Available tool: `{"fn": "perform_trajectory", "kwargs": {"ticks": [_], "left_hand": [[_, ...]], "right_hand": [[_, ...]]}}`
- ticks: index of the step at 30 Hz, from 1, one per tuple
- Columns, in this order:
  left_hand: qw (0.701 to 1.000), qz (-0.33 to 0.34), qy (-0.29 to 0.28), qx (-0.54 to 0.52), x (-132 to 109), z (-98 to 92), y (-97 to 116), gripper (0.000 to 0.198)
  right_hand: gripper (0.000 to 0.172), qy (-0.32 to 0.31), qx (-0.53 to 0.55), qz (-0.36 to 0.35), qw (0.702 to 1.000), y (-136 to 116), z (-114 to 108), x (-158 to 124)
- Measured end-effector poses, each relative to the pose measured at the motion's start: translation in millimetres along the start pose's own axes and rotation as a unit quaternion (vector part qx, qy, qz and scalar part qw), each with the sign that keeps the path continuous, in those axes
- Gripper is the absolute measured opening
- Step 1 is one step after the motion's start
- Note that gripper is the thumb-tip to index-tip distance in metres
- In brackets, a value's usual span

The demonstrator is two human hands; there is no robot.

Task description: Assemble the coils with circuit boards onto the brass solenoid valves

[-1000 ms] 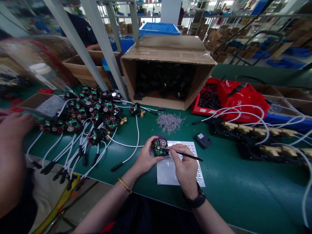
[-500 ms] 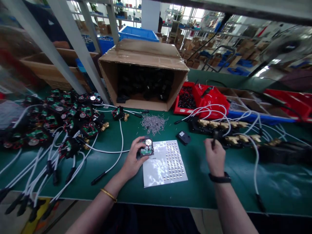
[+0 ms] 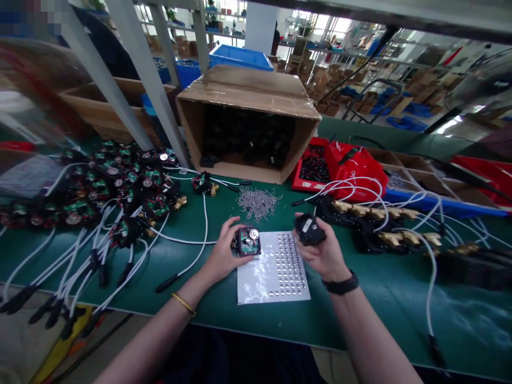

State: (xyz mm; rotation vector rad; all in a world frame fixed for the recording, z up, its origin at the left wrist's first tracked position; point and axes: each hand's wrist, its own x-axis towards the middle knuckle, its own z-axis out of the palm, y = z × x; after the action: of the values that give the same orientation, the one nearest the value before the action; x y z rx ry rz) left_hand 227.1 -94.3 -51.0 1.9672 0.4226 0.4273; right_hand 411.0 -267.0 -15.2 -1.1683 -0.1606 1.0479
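My left hand (image 3: 222, 253) is wrapped round an open black housing (image 3: 248, 242) that shows a green circuit board and a round silver part. It is held over the left edge of a white sheet (image 3: 256, 282) carrying rows of small shiny discs (image 3: 288, 266). In my right hand (image 3: 326, 253) is a black cover (image 3: 309, 229) with a small pale label, raised above the sheet's upper right corner. A heap of small metal screws or pins (image 3: 259, 204) lies behind the sheet.
An open cardboard box (image 3: 248, 90) of black parts stands behind the heap. Circuit-board units (image 3: 108, 181) with white cables crowd the left. Red bins (image 3: 356, 173) and black units with brass fittings (image 3: 390, 238) are at the right.
My right hand has moved left from beside the brass-fitted units and picked up the black cover from the table. The view has shifted slightly; my left hand still holds the housing.
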Motion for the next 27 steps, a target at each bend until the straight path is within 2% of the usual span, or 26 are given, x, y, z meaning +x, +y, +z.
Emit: {"fn": "perform_trajectory", "kwargs": {"ticks": [2, 4, 6, 9, 12, 15, 17, 20, 24, 26, 27], "left_hand": [[1.0, 0.0, -0.02, 0.008, 3.0, -2.0, 4.6, 0.063], [0.999, -0.002, -0.03, 0.017, 3.3, -2.8, 11.0, 0.065], [0.998, 0.003, -0.027, 0.054, 0.7, -2.7, 20.4, 0.064], [0.987, 0.021, -0.026, 0.156, -6.1, -1.7, 37.2, 0.064], [0.971, 0.022, -0.045, 0.233, -12.0, 0.0, 49.4, 0.067], [0.96, 0.013, -0.049, 0.274, -14.5, 1.4, 53.5, 0.071], [0.955, 0.01, -0.044, 0.294, -14.5, 1.7, 54.0, 0.072], [0.954, 0.012, -0.046, 0.296, -12.7, 0.8, 53.4, 0.066], [0.975, 0.033, -0.055, 0.215, -8.7, -0.8, 44.0, 0.067], [0.989, 0.035, -0.059, 0.132, -7.4, -0.7, 33.7, 0.069], [0.995, 0.029, -0.058, 0.076, -7.4, -0.4, 27.8, 0.069]], "right_hand": [[0.039, -0.061, 0.109, 0.068, 0.99, 15.3, 16.7, -5.9], [0.036, -0.05, 0.149, 0.09, 0.983, 33.4, 29.9, -7.8], [0.034, -0.015, 0.15, 0.078, 0.986, 49.4, 39.4, -7.2], [0.034, 0.014, 0.106, 0.03, 0.994, 63.7, 49.5, -6.5], [0.033, -0.002, 0.02, -0.019, 1.0, 68.9, 56.1, -8.0], [0.033, -0.027, -0.089, -0.067, 0.993, 71.3, 56.7, -10.0], [0.034, -0.039, -0.177, -0.128, 0.975, 72.1, 55.1, -11.5], [0.038, -0.054, -0.318, -0.219, 0.921, 71.9, 56.2, -15.6], [0.047, -0.018, -0.446, -0.239, 0.862, 70.6, 68.4, -22.4], [0.053, 0.01, -0.472, -0.242, 0.848, 69.6, 74.3, -24.1], [0.055, 0.02, -0.468, -0.243, 0.85, 69.2, 76.3, -24.4]]}}
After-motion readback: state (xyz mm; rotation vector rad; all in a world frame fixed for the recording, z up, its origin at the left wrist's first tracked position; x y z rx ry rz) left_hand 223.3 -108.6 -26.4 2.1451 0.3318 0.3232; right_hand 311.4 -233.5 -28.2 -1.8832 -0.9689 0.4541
